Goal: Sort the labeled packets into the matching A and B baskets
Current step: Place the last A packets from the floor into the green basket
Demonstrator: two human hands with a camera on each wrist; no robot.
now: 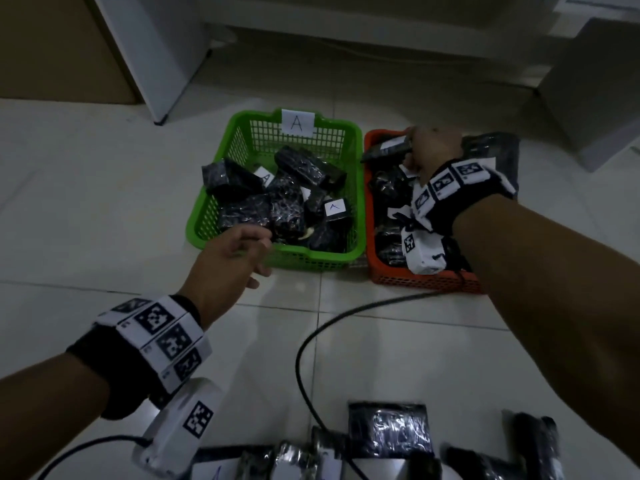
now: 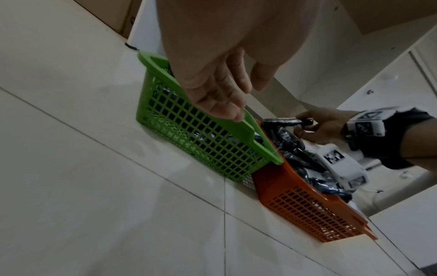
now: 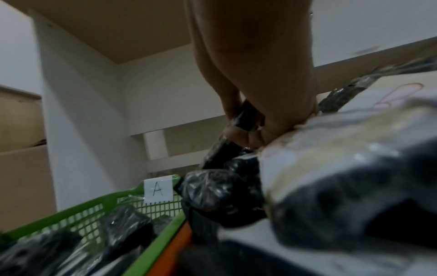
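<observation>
A green basket (image 1: 204,223) with an "A" tag (image 1: 297,123) holds several black shiny packets, some with white A labels (image 1: 334,206). Right of it stands an orange basket (image 1: 369,216) piled with black packets. My right hand (image 1: 420,147) is over the far end of the orange basket and grips one black packet (image 1: 386,148) by its end. The same packet (image 2: 280,122) shows in the left wrist view, held level above the pile. My left hand (image 1: 242,252) hovers empty just in front of the green basket's near rim (image 2: 248,127), fingers relaxed.
More black packets (image 1: 389,429) lie on the white tiled floor at the bottom edge. A black cable (image 1: 311,341) curves across the tiles from the orange basket toward me. White furniture and a cardboard box stand behind the baskets.
</observation>
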